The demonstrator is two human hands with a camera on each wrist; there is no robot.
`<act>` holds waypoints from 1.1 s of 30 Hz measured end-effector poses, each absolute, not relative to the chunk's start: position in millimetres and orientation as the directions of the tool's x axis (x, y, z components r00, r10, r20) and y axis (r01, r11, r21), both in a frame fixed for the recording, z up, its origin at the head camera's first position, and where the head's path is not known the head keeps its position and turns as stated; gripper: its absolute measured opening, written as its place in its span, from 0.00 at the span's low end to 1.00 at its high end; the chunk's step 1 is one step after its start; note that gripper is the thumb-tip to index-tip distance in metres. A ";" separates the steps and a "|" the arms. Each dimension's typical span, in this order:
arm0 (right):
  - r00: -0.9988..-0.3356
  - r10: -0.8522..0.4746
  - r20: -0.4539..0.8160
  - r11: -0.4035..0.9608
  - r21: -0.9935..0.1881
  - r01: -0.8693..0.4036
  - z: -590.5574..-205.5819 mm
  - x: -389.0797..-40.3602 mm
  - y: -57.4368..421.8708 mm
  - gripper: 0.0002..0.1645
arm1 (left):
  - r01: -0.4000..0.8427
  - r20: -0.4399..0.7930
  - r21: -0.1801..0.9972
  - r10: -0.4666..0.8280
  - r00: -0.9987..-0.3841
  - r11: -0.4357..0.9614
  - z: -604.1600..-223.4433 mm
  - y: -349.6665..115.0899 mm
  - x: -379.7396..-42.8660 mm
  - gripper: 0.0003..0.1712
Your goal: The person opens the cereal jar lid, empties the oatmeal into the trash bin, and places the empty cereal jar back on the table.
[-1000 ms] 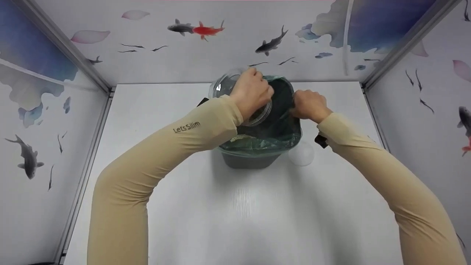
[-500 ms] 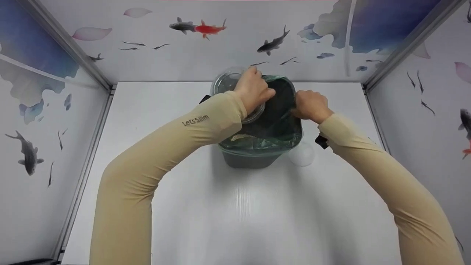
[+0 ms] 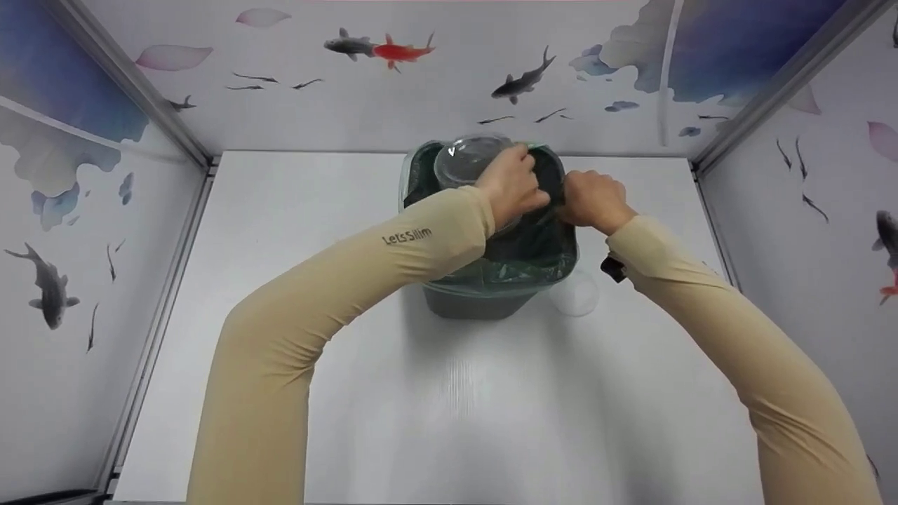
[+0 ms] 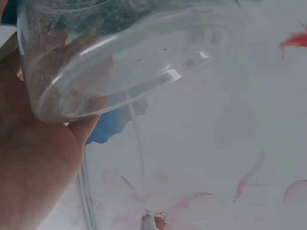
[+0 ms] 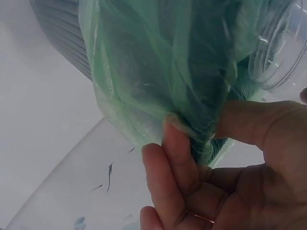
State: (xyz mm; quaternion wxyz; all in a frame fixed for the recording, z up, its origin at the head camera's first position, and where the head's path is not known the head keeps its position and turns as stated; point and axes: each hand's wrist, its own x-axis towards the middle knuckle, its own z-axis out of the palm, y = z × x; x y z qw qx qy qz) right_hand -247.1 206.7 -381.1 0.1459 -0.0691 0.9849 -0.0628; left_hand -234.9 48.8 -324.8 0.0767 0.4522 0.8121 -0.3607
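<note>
My left hand [image 3: 514,184] grips a clear plastic jar [image 3: 470,160] over the bin. The jar is tipped, its round base facing up and back. In the left wrist view, the jar's base [image 4: 144,72] fills the top, with fingers [image 4: 91,120] behind the clear wall. My right hand [image 3: 596,202] pinches the edge of a green plastic bag [image 5: 144,62] at the bin's right rim, between thumb and fingers. That bag lines a grey bin [image 3: 477,306]. The jar's ridged mouth [image 5: 278,48] shows at the right wrist view's upper right. My left sleeve hides part of the bin.
A clear round lid [image 3: 575,293] lies on the white table [image 3: 463,407], close to the bin's front right. Panels printed with fish [image 3: 519,78] enclose the table at the back and both sides; the bin stands near the back panel.
My left hand has moved right over the bin with the jar, whose base now turns more upward. A pale scrap seen in the bag earlier is now out of sight. The right hand keeps its place.
</note>
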 end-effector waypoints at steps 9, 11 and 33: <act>-0.946 -0.168 -0.276 0.981 -0.136 -0.135 -380.3 -248.1 201.6 0.18 | 0.810 -0.460 -0.504 0.701 -0.545 0.299 -326.2 40.3 -230.5 0.19; -0.946 -0.161 -0.282 0.982 -0.139 -0.126 -379.3 -248.4 202.1 0.16 | 0.810 -0.458 -0.512 0.707 -0.538 0.285 -323.4 41.3 -229.3 0.18; -0.942 -0.135 -0.308 0.967 -0.249 -0.057 -379.3 -242.6 220.4 0.11 | 0.790 -0.314 -0.552 0.811 -0.493 0.266 -329.5 -7.6 -239.5 0.18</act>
